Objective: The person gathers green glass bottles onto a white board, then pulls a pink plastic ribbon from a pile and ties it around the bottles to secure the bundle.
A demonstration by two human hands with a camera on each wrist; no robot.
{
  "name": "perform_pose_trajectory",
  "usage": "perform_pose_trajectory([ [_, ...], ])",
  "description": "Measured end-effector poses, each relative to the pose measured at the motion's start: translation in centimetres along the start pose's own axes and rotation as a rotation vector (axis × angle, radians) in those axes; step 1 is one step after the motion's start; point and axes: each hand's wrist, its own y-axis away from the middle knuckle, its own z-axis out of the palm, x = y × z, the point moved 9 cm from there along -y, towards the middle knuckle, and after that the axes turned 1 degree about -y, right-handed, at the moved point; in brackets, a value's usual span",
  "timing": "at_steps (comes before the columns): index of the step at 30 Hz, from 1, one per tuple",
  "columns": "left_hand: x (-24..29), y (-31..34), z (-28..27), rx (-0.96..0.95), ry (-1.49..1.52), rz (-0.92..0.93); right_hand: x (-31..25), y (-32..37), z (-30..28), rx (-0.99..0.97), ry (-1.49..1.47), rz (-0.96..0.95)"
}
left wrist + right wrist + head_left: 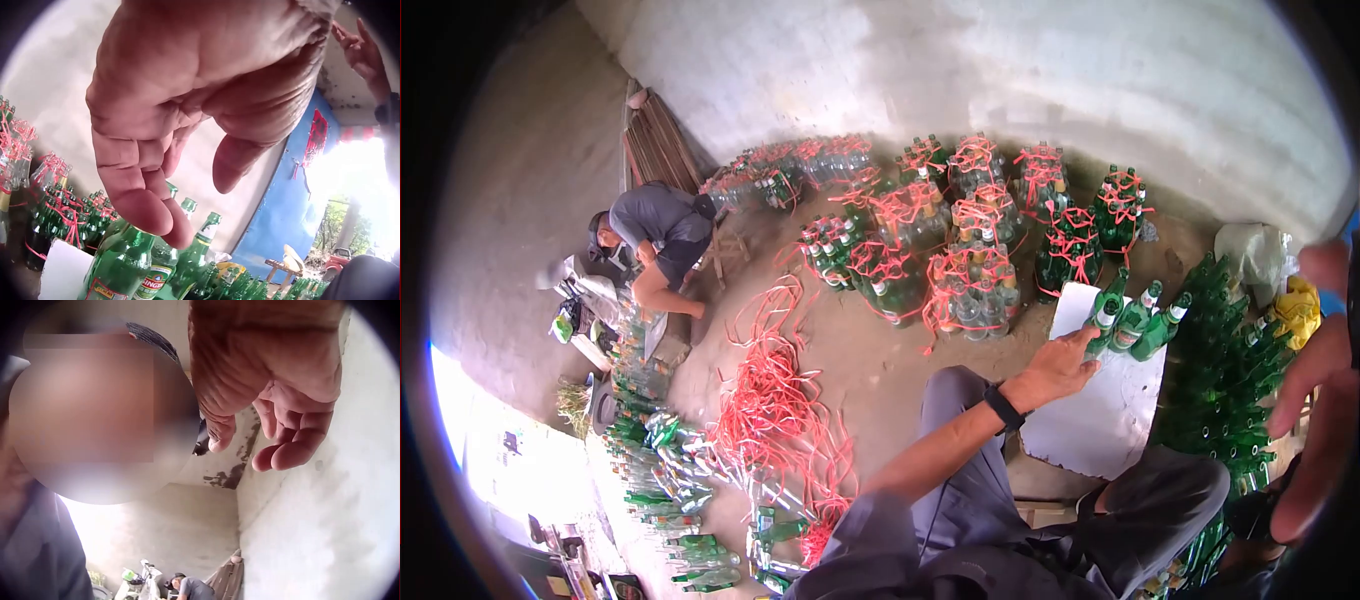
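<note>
Several green glass beer bottles (pixel 1134 324) stand together on a white board (pixel 1090 420) in front of the person. The left hand (pixel 1055 368), with a dark band on its wrist, is right at the nearest bottle. In the left wrist view, the fingers of this hand (pixel 187 94) bend down over the neck of a green bottle (pixel 122 262), while the thumb stays apart from it. At the right edge of the head view the right hand (pixel 1315 390) is raised. Seen from its own wrist, that right hand (pixel 275 394) hangs loosely curled with nothing in it.
Bundles of bottles tied with red strapping (pixel 975 290) stand along the wall. A tangled heap of red strapping (pixel 765 410) lies on the floor. Loose green bottles (pixel 1215 380) crowd the right side, near a yellow bag (pixel 1297 312). Another person (pixel 662 235) sits bent over at left.
</note>
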Motion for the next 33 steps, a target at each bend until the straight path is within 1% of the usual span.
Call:
perform_pose_trajectory([
  [1,-0.3,0.4,0.2,0.037,0.010,0.014,-0.5,0.1,-0.2,0.005,0.001,-0.008],
  [2,-1.0,0.7,0.7,0.032,0.019,0.011,-0.9,-0.1,0.1,0.012,-0.008,-0.023],
  [4,-2.5,1.1,0.5,0.156,0.071,-0.019,-1.4,0.1,0.2,0.015,-0.006,-0.036],
  [5,-2.4,1.4,-0.2,0.120,0.131,-0.115,-1.5,0.1,0.4,0.017,-0.009,-0.045],
  [8,-3.6,1.7,-0.2,0.130,0.203,-0.141,-1.9,0.2,0.6,0.028,-0.017,-0.058],
  [10,-5.0,1.6,0.5,0.093,0.212,-0.160,-2.1,0.4,0.5,0.034,-0.015,-0.066],
  [12,-6.8,1.7,1.2,0.050,0.159,-0.281,-2.3,0.7,0.4,0.044,-0.010,-0.066],
  [13,-6.6,1.7,1.5,0.030,0.169,-0.276,-2.3,1.0,0.4,0.052,-0.004,-0.065],
  [15,-5.7,2.0,0.5,0.077,0.300,-0.327,-2.2,1.5,0.0,0.062,0.014,-0.058],
  [16,-5.9,2.0,1.0,0.060,0.314,-0.322,-2.3,1.6,-0.2,0.068,0.021,-0.059],
  [18,-6.0,1.9,0.8,0.129,0.320,-0.259,-2.5,1.8,-0.4,0.074,0.032,-0.057],
  [19,-5.3,2.1,0.3,0.105,0.345,-0.303,-2.6,1.9,-0.5,0.079,0.038,-0.056],
  [22,-5.2,2.2,0.3,0.123,0.378,-0.306,-2.8,2.4,-0.5,0.081,0.050,-0.054],
  [23,-5.0,2.3,0.4,0.084,0.350,-0.351,-2.9,2.4,-0.3,0.082,0.053,-0.051],
  [24,-5.2,2.2,0.7,0.082,0.356,-0.348,-3.0,2.6,-0.5,0.085,0.058,-0.050],
  [26,-6.0,1.8,1.5,0.048,0.117,-0.263,-3.2,2.6,-0.4,0.091,0.058,-0.047],
  [30,-6.4,1.7,2.7,0.059,0.057,-0.194,-3.5,3.3,-1.1,0.107,0.084,-0.043],
  [32,-6.2,1.8,2.3,0.052,0.129,-0.258,-3.4,3.6,-1.1,0.118,0.097,-0.035],
  [33,-5.8,2.1,2.3,0.037,0.129,-0.258,-3.5,3.7,-1.5,0.124,0.095,-0.034],
])
